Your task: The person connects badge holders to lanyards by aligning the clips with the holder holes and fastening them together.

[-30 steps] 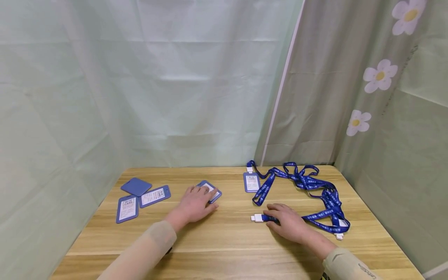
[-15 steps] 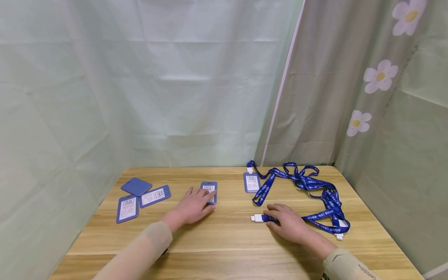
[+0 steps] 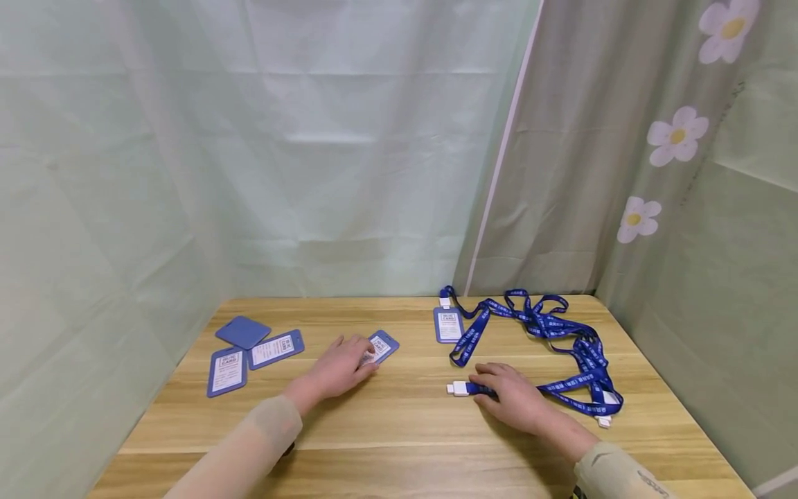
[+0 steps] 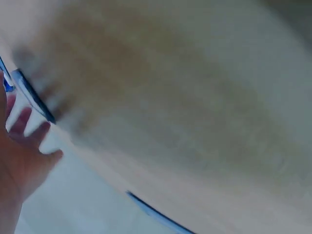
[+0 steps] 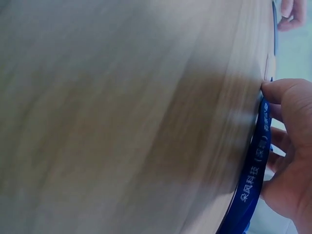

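Observation:
My left hand [image 3: 341,365] lies over the near left end of a blue badge holder [image 3: 386,344] with a white card in it. The holder lies slanted on the table, its far right end showing past the fingers. In the left wrist view, that hand's fingers [image 4: 35,134] are loosely bent at the holder's edge, with the thumb held away from it. To the right, my right hand [image 3: 510,397] holds a dark blue lanyard [image 5: 252,173] down near its white clip [image 3: 460,389]. The clip points left, clear of the fingertips.
Several other blue badge holders [image 3: 227,373] lie at the left of the wooden table [image 3: 386,436]. One holder [image 3: 448,326] at the back is clipped to a lanyard. More blue lanyards [image 3: 589,346] lie tangled at the right. Curtains [image 3: 374,152] stand behind the table.
Under my left hand the badge holder has turned, from slanted to straight and then to slanted the other way. The left hand has drawn slightly left. My right hand has stayed put.

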`<state>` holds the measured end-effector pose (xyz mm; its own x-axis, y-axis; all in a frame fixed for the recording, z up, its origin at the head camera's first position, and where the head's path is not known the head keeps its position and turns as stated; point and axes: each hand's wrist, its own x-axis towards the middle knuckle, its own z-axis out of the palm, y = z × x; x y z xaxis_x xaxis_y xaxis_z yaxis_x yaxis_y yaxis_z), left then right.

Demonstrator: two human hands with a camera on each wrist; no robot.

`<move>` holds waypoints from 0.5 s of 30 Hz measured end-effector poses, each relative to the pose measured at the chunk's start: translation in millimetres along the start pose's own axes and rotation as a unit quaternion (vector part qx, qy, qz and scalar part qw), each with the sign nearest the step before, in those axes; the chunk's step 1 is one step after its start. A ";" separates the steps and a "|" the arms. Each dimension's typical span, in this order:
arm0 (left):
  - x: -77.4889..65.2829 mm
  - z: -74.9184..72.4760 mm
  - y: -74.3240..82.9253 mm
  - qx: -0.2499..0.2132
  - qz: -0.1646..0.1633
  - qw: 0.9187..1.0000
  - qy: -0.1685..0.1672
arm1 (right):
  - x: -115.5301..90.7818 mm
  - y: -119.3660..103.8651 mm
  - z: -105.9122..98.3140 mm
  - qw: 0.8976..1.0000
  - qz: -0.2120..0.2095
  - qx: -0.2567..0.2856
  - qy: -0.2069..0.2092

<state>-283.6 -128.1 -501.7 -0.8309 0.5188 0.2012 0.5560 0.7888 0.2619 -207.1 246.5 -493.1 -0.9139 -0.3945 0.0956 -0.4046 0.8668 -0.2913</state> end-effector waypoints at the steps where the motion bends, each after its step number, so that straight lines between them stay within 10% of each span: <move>1: -1.6 -0.4 -0.9 -0.004 -0.021 1.000 -0.001 | 1.0 -1.1 0.5 1.000 0.000 0.001 0.004; 6: -9.7 -1.8 -4.4 -0.006 -0.098 0.995 -0.018 | 7.6 -7.7 3.9 0.999 -0.004 -0.006 0.035; 15: -22.1 -15.9 -12.2 -0.042 -0.057 0.994 -0.087 | 24.7 -13.4 6.9 0.998 -0.021 -0.014 0.055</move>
<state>-271.6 -154.5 -494.4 -0.8763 0.4818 0.0018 0.4513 0.8196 0.3530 -224.0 223.0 -493.4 -0.8934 -0.3965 0.2115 -0.4423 0.8589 -0.2581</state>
